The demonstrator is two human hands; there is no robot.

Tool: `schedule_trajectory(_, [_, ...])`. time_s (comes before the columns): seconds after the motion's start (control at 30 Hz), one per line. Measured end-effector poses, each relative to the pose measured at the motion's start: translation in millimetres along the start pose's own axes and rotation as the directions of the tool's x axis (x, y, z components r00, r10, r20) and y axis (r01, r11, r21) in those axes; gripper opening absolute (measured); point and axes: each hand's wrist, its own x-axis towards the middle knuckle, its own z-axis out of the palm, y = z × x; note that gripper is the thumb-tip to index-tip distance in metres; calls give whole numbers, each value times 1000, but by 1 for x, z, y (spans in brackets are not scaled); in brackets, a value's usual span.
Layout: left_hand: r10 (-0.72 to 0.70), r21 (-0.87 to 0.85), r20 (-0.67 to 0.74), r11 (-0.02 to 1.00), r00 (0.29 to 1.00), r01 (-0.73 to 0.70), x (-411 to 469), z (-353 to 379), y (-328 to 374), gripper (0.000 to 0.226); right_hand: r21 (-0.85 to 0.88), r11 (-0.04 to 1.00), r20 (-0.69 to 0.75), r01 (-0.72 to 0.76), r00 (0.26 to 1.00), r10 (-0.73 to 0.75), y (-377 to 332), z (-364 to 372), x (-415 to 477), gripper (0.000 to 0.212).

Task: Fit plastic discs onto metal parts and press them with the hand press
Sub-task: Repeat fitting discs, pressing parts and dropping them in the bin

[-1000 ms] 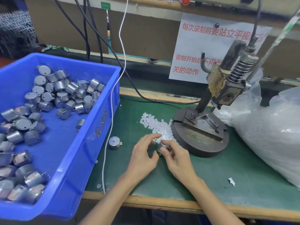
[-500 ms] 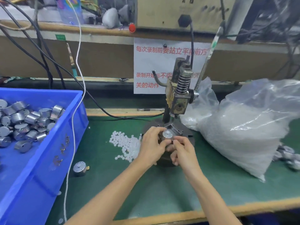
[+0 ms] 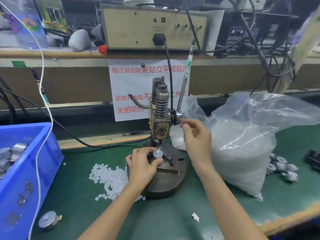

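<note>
Part (image 3: pixel 157 154) stands upright in the fixture at centre frame, right under the ram of the press (image 3: pixel 160 118), with a white disc (image 3: pixel 158 152) on top of it. That is the spot it has to occupy if the ram is to push the disc home.

The hands are apart, each with its own job. The left hand (image 3: pixel 142 164) is down on the fixture, with its fingers curled round the part. I take this as steadying it so the disc stays centred under the ram. The right hand (image 3: pixel 195 137) is raised just right of the press head, near the foot of the lever (image 3: pixel 184 80). Its fingers are loosely bent and, as far as the blur lets me judge, hold nothing. It looks bound for the lever.

Supplies lie within reach. Loose discs (image 3: pixel 110 175) are heaped on the tabletop (image 3: pixel 155 219) just left of the press base (image 3: pixel 166 184). A blue bin (image 3: pixel 26 170) of parts fills the left edge. A clear bag (image 3: pixel 242 144) bulks at the right, and a few metal pieces (image 3: pixel 282 166) lie beyond it, perhaps finished ones. One stray piece (image 3: pixel 48 220) lies at lower left.

The left fingers sit close under the ram, so that is the risk when the lever is pulled.
</note>
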Motion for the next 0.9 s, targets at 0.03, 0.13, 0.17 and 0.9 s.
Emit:
schedule_trajectory(0.03, [1,5,0,1000,1000,-1,0,0,0,35,19,998,-30,67,997,-67,-15,2,25,22])
schedule_trajectory(0.13, [-13,7,8,1000,1000,13,-2,-2,2,34,69,997,39,32,999,-35,-59,9,92,49])
schedule_trajectory(0.17, [-14,4,6,1000,1000,14,-3,-2,3,33,82,997,94,-16,996,8,-67,10,105,51])
schedule_trajectory(0.9, [24,56,-46,998,999,-21,-8,-4,5,33,337,920,-35,201,979,-201,-36,10,28,47])
